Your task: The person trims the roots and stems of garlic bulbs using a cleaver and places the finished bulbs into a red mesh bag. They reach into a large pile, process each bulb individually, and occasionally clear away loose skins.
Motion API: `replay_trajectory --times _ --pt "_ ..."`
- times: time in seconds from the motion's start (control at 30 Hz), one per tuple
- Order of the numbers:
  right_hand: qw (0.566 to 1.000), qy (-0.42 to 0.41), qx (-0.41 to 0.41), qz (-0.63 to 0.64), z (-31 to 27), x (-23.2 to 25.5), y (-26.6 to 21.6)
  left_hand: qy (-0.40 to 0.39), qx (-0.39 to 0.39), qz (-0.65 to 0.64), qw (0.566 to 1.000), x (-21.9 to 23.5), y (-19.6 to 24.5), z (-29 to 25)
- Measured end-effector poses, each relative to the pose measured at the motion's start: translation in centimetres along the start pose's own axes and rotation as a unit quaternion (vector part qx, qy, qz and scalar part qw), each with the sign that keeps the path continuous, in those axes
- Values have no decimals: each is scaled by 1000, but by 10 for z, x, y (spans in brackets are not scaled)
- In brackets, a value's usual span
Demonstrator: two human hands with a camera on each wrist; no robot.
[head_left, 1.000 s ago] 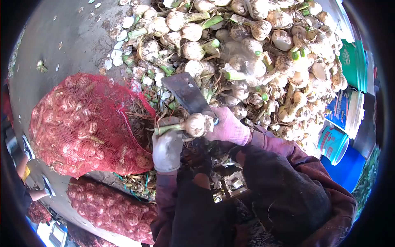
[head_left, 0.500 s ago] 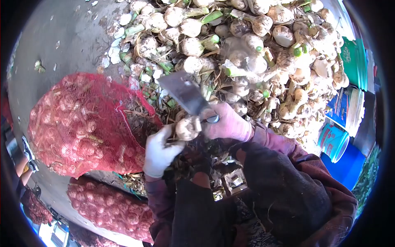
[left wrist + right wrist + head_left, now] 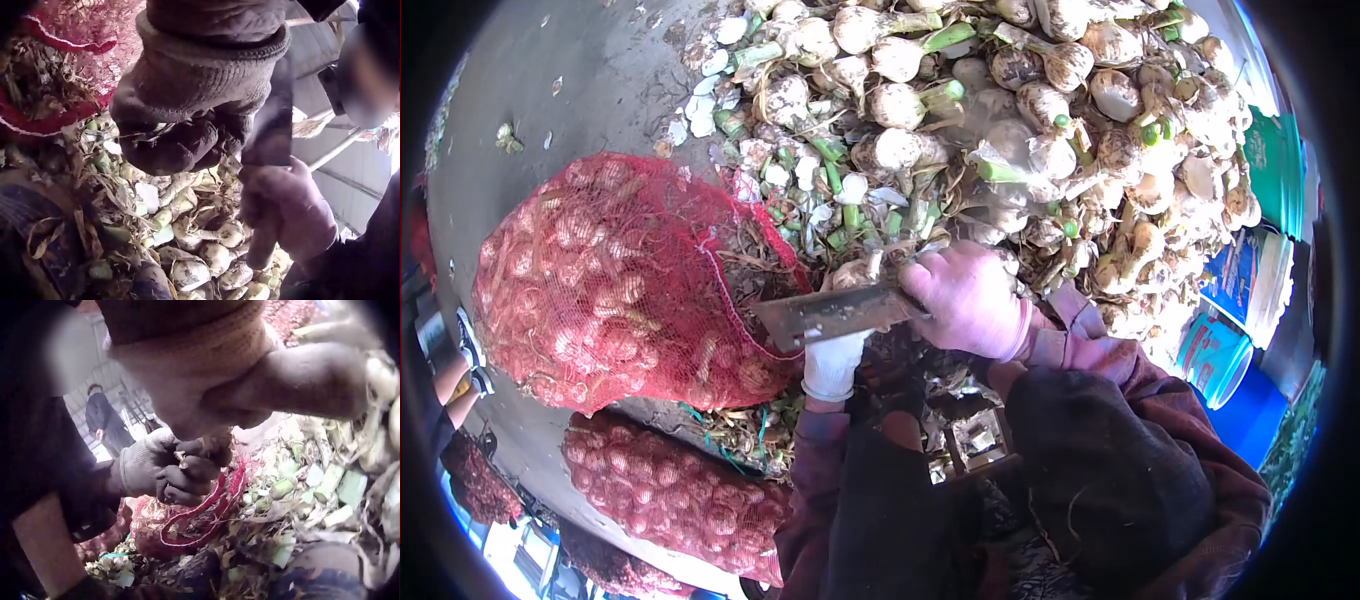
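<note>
The right hand (image 3: 968, 300), in a pinkish glove, grips a broad-bladed knife (image 3: 830, 315). Its blade lies across the fingers of the white-gloved left hand (image 3: 833, 365) and hides much of them. Just beyond the blade is a pale garlic bulb (image 3: 857, 272), at the left hand's fingertips. In the left wrist view the left hand (image 3: 187, 94) has curled fingers, the blade (image 3: 270, 128) beside it and the right hand (image 3: 290, 209) below. The right wrist view shows the left hand (image 3: 169, 469) curled around something mostly hidden, close under the right hand (image 3: 206, 381).
A large heap of garlic with stalks (image 3: 1040, 130) lies beyond the hands. An open red mesh bag (image 3: 610, 290) full of bulbs stands at left, another filled bag (image 3: 670, 490) below it. Cut scraps (image 3: 850, 190) cover the ground between. Buckets (image 3: 1215, 360) stand at right.
The knife has swung from pointing up and away to lying leftward across the left hand. The left hand has moved right, under the blade. The bulb's long stalk, seen earlier, is no longer visible.
</note>
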State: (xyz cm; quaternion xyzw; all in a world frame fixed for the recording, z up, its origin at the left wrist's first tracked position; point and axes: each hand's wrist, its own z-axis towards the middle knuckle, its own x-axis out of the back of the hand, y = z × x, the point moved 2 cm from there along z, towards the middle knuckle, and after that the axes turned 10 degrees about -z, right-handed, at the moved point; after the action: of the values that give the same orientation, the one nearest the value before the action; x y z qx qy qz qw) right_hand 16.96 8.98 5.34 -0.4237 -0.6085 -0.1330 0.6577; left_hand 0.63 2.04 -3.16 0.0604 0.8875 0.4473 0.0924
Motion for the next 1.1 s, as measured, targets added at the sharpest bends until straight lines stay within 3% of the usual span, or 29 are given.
replay_trajectory --times 0.03,0.07,0.1,0.13,0.27,0.3,0.33,0.37,0.4,0.43,0.47,0.5,0.53,0.57,0.6,0.63,0.67,0.7,0.77,0.83,0.9,0.93,0.97,1.0,1.03,1.07,1.1 --pt "1000 -30 -3 -5 1 -3 1 3 -64 331 941 -3 3 -1" --pt "999 -28 20 -13 1 1 0 13 -32 59 998 13 -62 7" --pt "999 -29 20 -12 0 0 0 13 -31 58 998 13 -58 5" --pt "999 -34 27 -7 -1 -2 1 4 -12 96 995 6 -20 3" --pt "999 -49 25 3 -2 -8 1 -35 56 250 966 -4 15 -6" --pt "998 -48 26 5 -2 -9 0 -33 57 251 966 -6 -6 -9" --pt "998 -51 22 6 -2 -11 1 30 -15 -50 998 -10 -12 -12" --pt "998 -54 18 9 -3 -14 2 89 -86 -345 931 -9 -18 -19" --pt "998 -53 18 13 -4 -18 0 99 0 -538 837 -8 -19 -32" --pt "1000 -13 13 20 -4 -20 0 101 -1 -536 838 -8 -15 -39" --pt "999 27 6 26 -5 -22 1 88 16 -452 888 -11 -5 -43" --pt "998 -20 -51 44 -6 -28 10 75 37 -362 929 -14 14 -53" --pt "994 -10 -100 38 -17 -41 24 35 37 -404 913 -18 46 -75" --pt "989 0 -145 29 -26 -52 39 -44 -162 -242 956 -18 79 -72" --pt "986 25 -161 43 -27 -39 37 37 -140 -385 911 -12 75 -58" --pt "979 43 -190 57 -35 -23 30 111 -104 -522 840 -10 70 -46" --pt "972 18 -226 67 -37 -27 30 133 -149 -311 929 6 81 -32" --pt "974 23 -215 63 -32 -28 34 155 -197 -83 965 23 98 -18" --pt "978 -37 -198 51 -31 -38 34 100 -272 -123 949 10 154 -21" --pt "970 -55 -227 61 -35 -48 34 -8 -347 -216 913 15 185 -18" --pt "976 -36 -201 79 -33 -45 32 101 -202 -219 949 46 148 -13" --pt "973 -58 -210 80 -34 -47 35 109 -206 -133 963 66 105 3" --pt "972 -59 -212 85 -34 -45 38 172 -125 27 977 92 39 7" --pt "963 -74 -240 92 -34 -43 40 220 39 346 912 99 10 -9" --pt "954 -90 -267 100 -34 -43 40 239 154 535 796 90 1 -28" --pt "952 -89 -273 109 -33 -43 40 245 204 538 780 86 -10 -47" --pt "952 -90 -272 111 -34 -45 42 267 188 549 770 80 -22 -66"
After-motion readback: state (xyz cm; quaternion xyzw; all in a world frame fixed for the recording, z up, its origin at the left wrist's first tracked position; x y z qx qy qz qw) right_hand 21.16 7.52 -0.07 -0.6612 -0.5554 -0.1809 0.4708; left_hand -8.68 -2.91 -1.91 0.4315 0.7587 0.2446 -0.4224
